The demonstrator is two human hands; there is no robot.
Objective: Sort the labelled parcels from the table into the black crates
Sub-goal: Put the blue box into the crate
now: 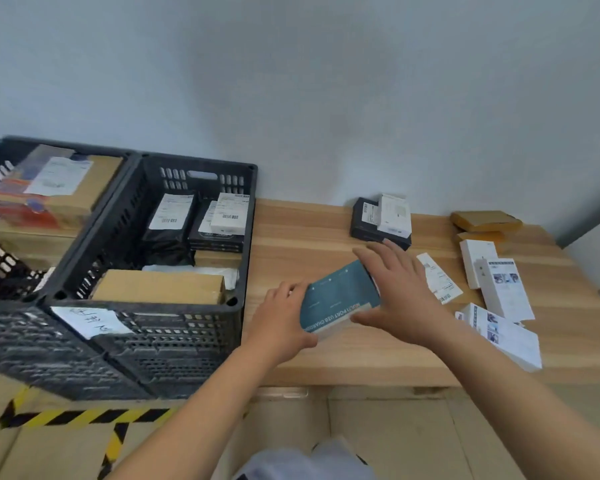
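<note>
A teal box [336, 297] printed "USB charger" is held over the wooden table [291, 233], just right of the crates. My left hand [279, 322] grips its left edge. My right hand [400, 289] lies spread over its right end, fingers apart. Two black crates stand at the left: the nearer one [146, 317] holds black labelled bags, a brown carton and a white box; the far-left crate [0, 161] is stacked with cartons and a labelled parcel.
On the table lie a black box with a white box on it [378, 220], brown padded envelopes [485, 221], several white boxes [503, 289] and a loose label strip [439, 277]. Yellow-black tape [84, 417] marks the floor below.
</note>
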